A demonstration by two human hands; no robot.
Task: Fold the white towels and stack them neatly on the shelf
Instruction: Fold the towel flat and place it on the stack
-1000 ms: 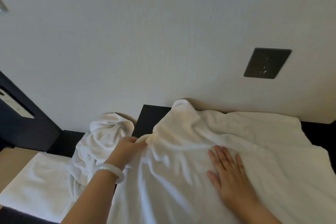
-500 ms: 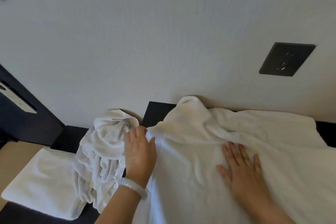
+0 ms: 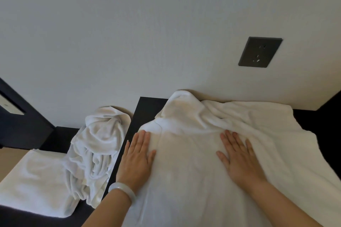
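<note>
A large white towel (image 3: 212,153) lies spread over the dark surface (image 3: 147,108) against the wall, still rumpled along its far edge. My left hand (image 3: 137,156), with a pale bangle on its wrist, presses flat on the towel's left edge. Further right, my right hand (image 3: 239,156) lies flat on the towel's middle with straight fingers. A crumpled white towel (image 3: 97,149) is heaped to the left of the dark surface. A folded white towel (image 3: 35,180) lies flat at the lower left.
The white wall rises directly behind the towels and carries a dark socket plate (image 3: 260,51). A dark panel (image 3: 22,121) stands at the far left. Tan flooring (image 3: 9,160) shows at the left edge.
My left hand let go of the bunched towel edge it was gripping and flattened onto the towel's left side. The wrinkles between my hands have been smoothed out. My right hand stays pressed flat.
</note>
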